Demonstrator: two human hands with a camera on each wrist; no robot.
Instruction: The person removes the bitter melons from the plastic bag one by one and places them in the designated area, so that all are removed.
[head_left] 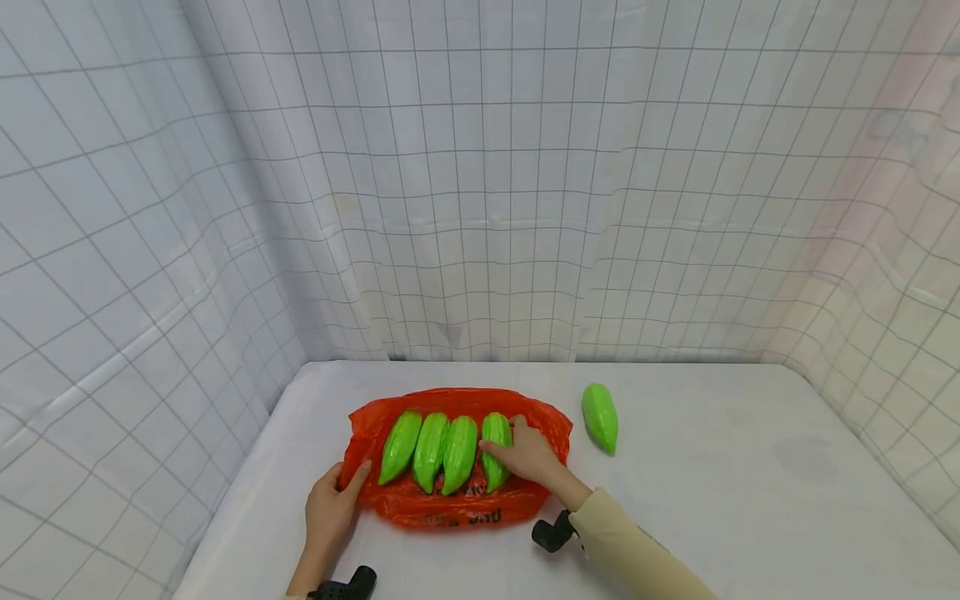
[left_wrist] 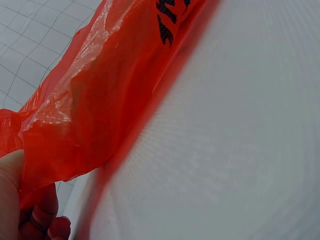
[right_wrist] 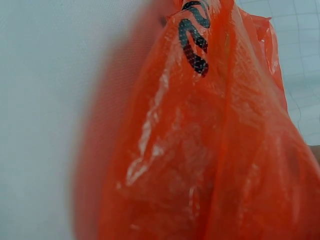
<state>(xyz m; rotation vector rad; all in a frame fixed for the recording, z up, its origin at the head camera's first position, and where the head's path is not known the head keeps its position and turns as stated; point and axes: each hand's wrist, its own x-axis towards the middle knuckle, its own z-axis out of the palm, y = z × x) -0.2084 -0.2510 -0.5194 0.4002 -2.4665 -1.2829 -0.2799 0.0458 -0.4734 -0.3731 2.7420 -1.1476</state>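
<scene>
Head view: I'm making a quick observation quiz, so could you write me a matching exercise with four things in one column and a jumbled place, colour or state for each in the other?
1. Left hand
2. Lone pod
3. Bag
4. Right hand

A. Red with black print
B. Gripping another pod
C. Pinching the bag's edge
D. Green, lying apart to the right of the bag

Pairs: 1-C, 2-D, 3-A, 4-B

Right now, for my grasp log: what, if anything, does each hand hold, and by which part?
Left hand: the red bag, by its left edge. Right hand: rightmost green item in the row of four, by its sides.
</scene>
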